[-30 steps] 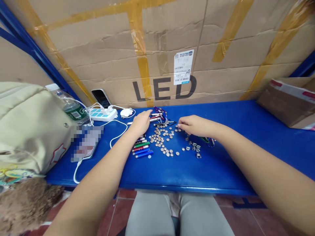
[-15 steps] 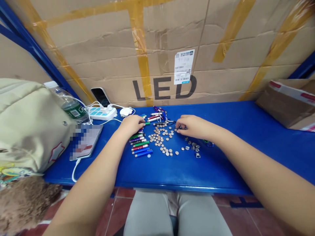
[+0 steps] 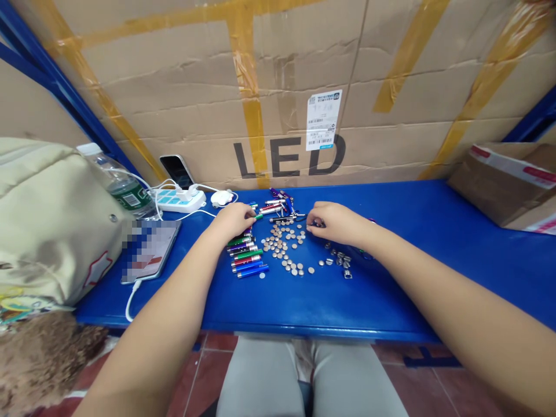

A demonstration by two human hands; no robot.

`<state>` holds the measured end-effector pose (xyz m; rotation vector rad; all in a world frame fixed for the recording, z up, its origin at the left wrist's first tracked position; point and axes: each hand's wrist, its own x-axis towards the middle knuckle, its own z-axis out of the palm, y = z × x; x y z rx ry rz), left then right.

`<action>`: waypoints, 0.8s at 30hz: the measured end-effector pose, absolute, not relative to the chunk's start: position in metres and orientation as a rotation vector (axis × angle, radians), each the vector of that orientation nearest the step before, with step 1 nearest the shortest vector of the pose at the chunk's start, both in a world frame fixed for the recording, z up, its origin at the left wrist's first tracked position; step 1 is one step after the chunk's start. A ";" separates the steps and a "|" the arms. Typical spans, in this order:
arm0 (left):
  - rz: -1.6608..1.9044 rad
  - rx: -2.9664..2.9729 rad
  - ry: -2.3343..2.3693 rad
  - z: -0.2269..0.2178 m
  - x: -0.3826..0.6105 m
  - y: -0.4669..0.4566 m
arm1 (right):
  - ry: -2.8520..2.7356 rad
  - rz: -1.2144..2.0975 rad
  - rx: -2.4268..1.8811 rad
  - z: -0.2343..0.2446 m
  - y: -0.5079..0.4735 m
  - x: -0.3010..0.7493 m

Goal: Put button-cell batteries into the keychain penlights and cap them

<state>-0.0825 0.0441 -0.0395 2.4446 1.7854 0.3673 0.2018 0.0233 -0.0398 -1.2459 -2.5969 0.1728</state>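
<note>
On my feed, neither hand has moved much since the last frame. The left hand point(image 3: 232, 222) stays curled at the top of the flashlights point(image 3: 245, 255), its grip unclear. The right hand point(image 3: 339, 225) has its fingers bunched just beyond the button cells point(image 3: 282, 246), perhaps pinching one, though I can't tell. Everything lies on the blue shelf point(image 3: 391, 301).

Left hand point(image 3: 232, 222) is right at the little flashlights point(image 3: 245, 256), right hand point(image 3: 339, 224) just past the button batteries point(image 3: 282, 246), all mid-frame on a blue bench point(image 3: 330, 307).
</note>
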 end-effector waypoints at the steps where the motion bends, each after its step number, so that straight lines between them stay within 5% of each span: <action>1: 0.388 2.446 1.792 -0.036 -0.082 0.042 | -2.554 0.169 -1.227 -0.038 0.023 0.202; 7: 0.793 2.419 1.496 -0.015 -0.060 0.013 | -2.299 0.128 -0.968 -0.028 0.012 0.196; 15: 0.812 2.273 0.974 -0.027 -0.026 -0.011 | -2.323 0.127 -0.722 -0.015 -0.006 0.190; 24: 0.869 2.483 0.951 -0.028 -0.028 -0.010 | -2.296 0.123 -0.650 -0.015 -0.007 0.191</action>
